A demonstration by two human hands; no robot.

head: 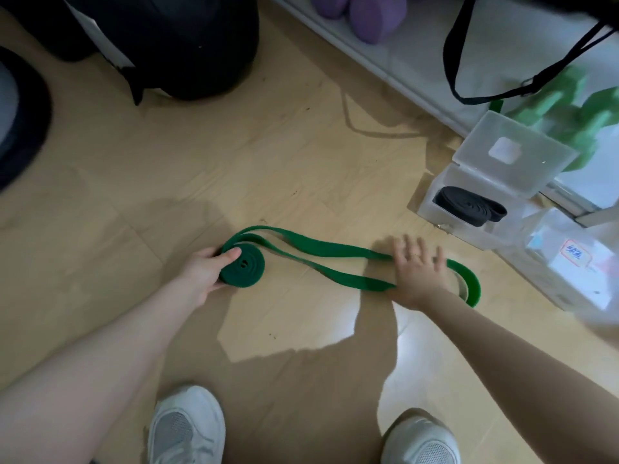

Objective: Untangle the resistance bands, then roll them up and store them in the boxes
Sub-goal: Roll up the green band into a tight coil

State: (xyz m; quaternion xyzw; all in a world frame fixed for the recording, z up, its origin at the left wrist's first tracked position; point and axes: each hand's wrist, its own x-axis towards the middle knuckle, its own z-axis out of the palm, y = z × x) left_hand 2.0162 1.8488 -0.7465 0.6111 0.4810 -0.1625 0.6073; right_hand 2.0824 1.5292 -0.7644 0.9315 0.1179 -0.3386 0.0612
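Observation:
A green resistance band (321, 252) lies on the wooden floor, its left end wound into a flat coil (244, 266). My left hand (204, 272) grips that coil, thumb on top. The two loose strands run right and loop round beyond my right hand (418, 266), which rests on them with fingers spread and straight. At the right stands a translucent box (432, 202) with its lid up, holding a rolled black band (469, 205). A second clear box (569, 279) with a handwritten label sits beside it.
A white shelf (385, 61) at the back right holds purple foam rollers (371, 18), a black strap (450, 61) and green items. Large black objects (187, 41) stand at the upper left. My two white shoes (187, 426) are at the bottom.

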